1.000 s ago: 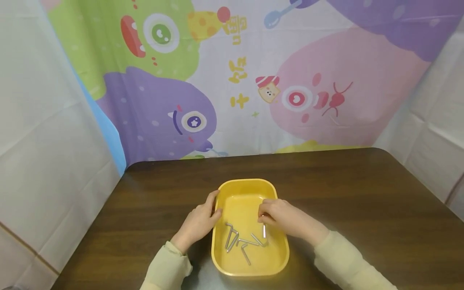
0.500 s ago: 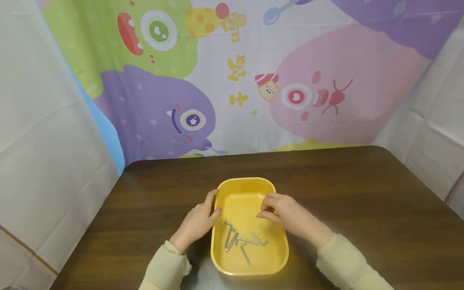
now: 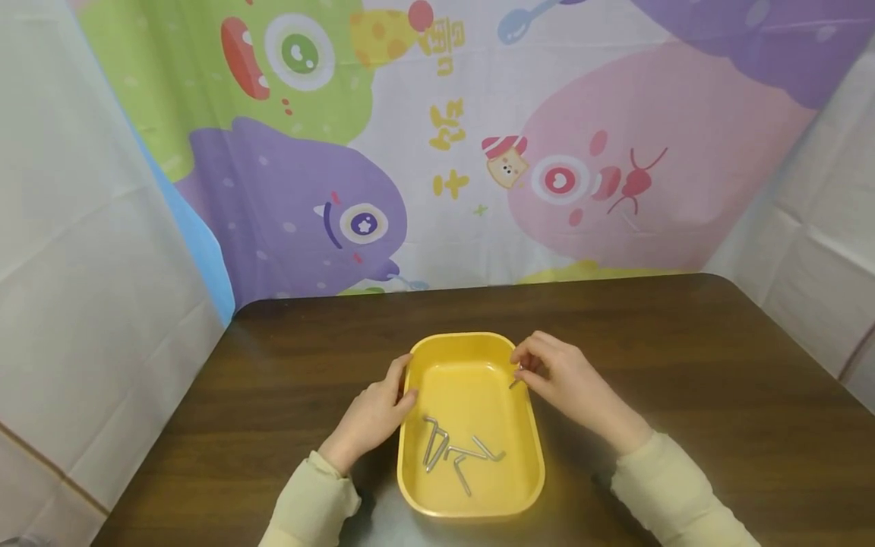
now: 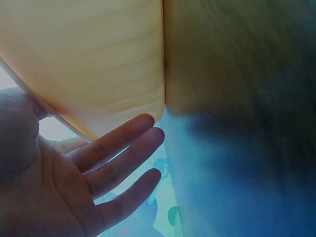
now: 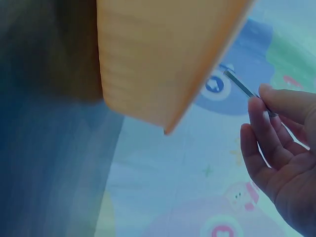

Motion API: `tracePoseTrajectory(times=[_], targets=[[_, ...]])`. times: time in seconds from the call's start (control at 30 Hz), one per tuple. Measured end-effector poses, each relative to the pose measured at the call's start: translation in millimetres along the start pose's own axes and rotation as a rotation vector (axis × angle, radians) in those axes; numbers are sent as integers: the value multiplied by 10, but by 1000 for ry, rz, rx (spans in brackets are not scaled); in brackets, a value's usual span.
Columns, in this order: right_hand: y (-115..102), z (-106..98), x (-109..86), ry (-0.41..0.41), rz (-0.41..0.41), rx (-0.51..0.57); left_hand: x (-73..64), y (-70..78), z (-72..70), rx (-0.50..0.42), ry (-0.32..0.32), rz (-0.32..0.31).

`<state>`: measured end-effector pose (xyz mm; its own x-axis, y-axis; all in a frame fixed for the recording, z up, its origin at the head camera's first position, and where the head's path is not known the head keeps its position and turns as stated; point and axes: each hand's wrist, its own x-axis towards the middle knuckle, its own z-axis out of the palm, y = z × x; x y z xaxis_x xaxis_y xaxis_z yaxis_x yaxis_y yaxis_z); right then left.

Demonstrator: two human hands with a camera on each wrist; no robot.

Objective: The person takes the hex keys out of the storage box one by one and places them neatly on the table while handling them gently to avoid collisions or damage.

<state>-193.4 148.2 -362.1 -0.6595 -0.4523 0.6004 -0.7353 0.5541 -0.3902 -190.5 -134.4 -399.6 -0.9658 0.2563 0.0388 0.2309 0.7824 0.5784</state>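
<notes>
A yellow plastic tray (image 3: pixel 470 501) stands on the table with several L-shaped silver hex keys (image 3: pixel 463 477) lying loose in its nearer half. My left hand (image 3: pixel 372 414) holds the tray's left side, thumb over the rim and fingers along the outer wall. In the left wrist view three fingers (image 4: pixel 116 168) spread out beside that wall. Above the right rim, toward the far corner, my right hand (image 3: pixel 563 376) pinches one hex key (image 5: pixel 241 84) between thumb and fingertips. Its long arm sticks out past the fingertips in the right wrist view; the bend is mostly hidden by the fingers.
The dark wooden table (image 3: pixel 656 342) extends to both sides of the tray. A cartoon-printed cloth (image 3: pixel 465 235) hangs behind its far edge, and pale sheets (image 3: pixel 96 251) hang at the left and right.
My right hand has lifted the hex key from inside the tray and moved it away and right, to above the right rim. The left hand keeps its place.
</notes>
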Motion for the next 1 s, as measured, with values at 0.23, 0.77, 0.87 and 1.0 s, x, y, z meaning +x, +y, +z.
tracePoseTrajectory(times=[0.23,0.77,0.87,1.0], targets=[[77,-166,4,58,90,-59,7,10,-24,-13,-11,-11],[301,-103,-70,-168,289,-161,-8,0,-18,-15,-18,-11],[341,-39,-106,-246,327,-140,-9,0,-13,-15,-20,-14],[365,32,-147,-324,369,-122,-7,-1,-7,-17,-28,-18]])
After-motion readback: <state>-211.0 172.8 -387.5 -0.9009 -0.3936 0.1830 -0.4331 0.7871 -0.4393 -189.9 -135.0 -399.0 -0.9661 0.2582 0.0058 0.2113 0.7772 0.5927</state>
